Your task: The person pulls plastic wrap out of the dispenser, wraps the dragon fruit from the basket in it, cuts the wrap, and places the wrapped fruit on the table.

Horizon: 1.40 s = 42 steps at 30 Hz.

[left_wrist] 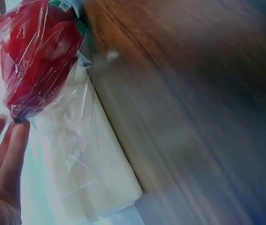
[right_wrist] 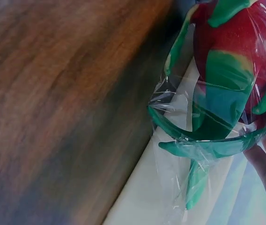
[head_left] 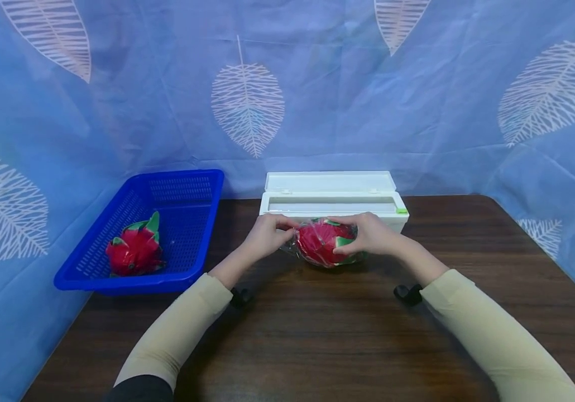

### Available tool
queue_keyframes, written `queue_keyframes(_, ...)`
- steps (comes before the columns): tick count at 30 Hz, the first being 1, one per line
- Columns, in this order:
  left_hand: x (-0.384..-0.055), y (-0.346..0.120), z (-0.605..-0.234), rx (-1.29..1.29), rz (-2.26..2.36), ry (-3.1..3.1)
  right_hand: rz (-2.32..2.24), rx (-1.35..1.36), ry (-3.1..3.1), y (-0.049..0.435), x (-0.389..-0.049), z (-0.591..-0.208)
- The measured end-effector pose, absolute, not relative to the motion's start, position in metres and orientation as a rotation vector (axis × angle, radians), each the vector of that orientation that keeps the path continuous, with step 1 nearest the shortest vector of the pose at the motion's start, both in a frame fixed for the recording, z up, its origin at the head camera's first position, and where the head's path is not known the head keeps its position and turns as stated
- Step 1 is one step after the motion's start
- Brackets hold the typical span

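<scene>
A red dragon fruit [head_left: 320, 244] with green scales, wrapped in clear plastic film, is held between both hands just in front of the white box. My left hand [head_left: 269, 237] pinches the film at the fruit's left end; in the left wrist view its fingertips meet the fruit's narrow tip [left_wrist: 18, 115]. From the other side, my right hand [head_left: 370, 237] grips the fruit with the thumb in front and fingers over the top. Loose film and long green scales [right_wrist: 229, 93] stick out at the right end, as the right wrist view shows.
Behind the hands stands a white cling film box [head_left: 330, 184] with its lid raised and a green slider at the right. A blue plastic basket [head_left: 206, 234] at the left holds another dragon fruit [head_left: 135, 251]. The dark wooden table [head_left: 317, 335] meets a blue leaf-patterned cloth [head_left: 317, 111].
</scene>
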<state>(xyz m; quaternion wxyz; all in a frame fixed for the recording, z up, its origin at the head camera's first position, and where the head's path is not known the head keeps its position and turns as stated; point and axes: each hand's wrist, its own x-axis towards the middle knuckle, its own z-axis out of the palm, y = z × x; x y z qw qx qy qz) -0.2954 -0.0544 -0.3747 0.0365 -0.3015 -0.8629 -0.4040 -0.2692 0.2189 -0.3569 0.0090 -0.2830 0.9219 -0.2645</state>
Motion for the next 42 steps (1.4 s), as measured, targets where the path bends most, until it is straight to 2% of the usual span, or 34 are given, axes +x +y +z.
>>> queue_keyframes(26, -0.303, -0.044, -0.379, -0.625, -1.381, -2.837, -0.889, -0.728, 2.664, 0.220, -0.296, -0.349)
queue_keyframes(35, -0.299, -0.041, -0.373, -0.776, -1.079, -2.785, -0.913, -0.738, 2.637, 0.222, -0.291, -0.351)
queue_keyframes(42, -0.297, -0.041, -0.377, -1.022, -1.210, -2.732, -0.908, -0.779, 2.646, 0.221, -0.286, -0.350)
